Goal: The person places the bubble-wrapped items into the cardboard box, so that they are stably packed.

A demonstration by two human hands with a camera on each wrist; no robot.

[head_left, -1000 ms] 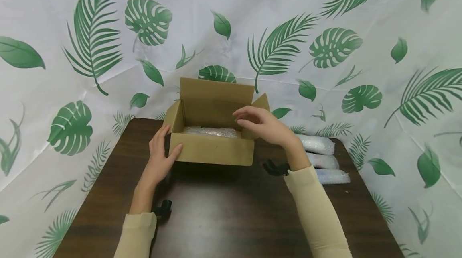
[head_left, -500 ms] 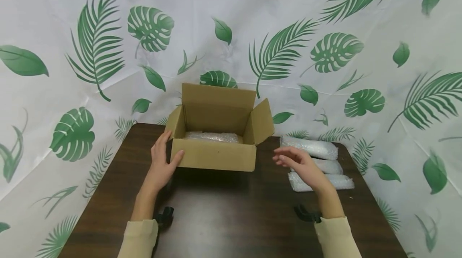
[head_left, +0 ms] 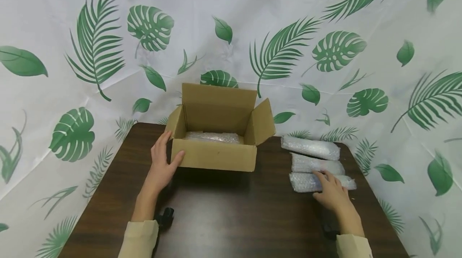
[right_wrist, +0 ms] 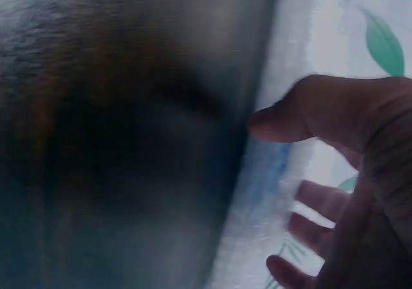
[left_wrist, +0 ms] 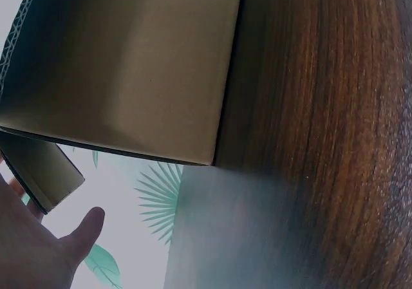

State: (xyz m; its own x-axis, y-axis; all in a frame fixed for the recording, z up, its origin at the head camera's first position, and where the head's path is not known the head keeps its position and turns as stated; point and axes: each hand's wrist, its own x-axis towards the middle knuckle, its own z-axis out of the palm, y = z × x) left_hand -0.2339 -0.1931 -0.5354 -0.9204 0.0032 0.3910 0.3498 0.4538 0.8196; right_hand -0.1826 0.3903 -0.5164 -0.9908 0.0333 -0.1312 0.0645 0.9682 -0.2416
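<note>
My left hand [head_left: 162, 167] is at the left front corner of an open cardboard box [head_left: 213, 155]. Its fingers lie behind the small side flap [left_wrist: 44, 173], and the thumb stands spread apart in the left wrist view. Inside the box lie bubble-wrapped packages [head_left: 216, 137], partly hidden by the front wall. My right hand [head_left: 333, 194] is over the nearest bubble-wrapped package [head_left: 304, 182] at the right, with thumb and fingers spread across its width. Whether they touch it, I cannot tell. Something blue shows through this wrap [right_wrist: 278, 160].
Behind that package lie two more wrapped packages, a middle one [head_left: 306, 163] and a far one [head_left: 310, 147]. The dark wooden table [head_left: 231, 218] ends at a leaf-printed white sheet [head_left: 202, 57]. The box's right flap [head_left: 263, 121] sticks outward.
My right hand has moved from above the box's right side, rightward and down, to the nearest wrapped package. My left hand has stayed at the box corner.
</note>
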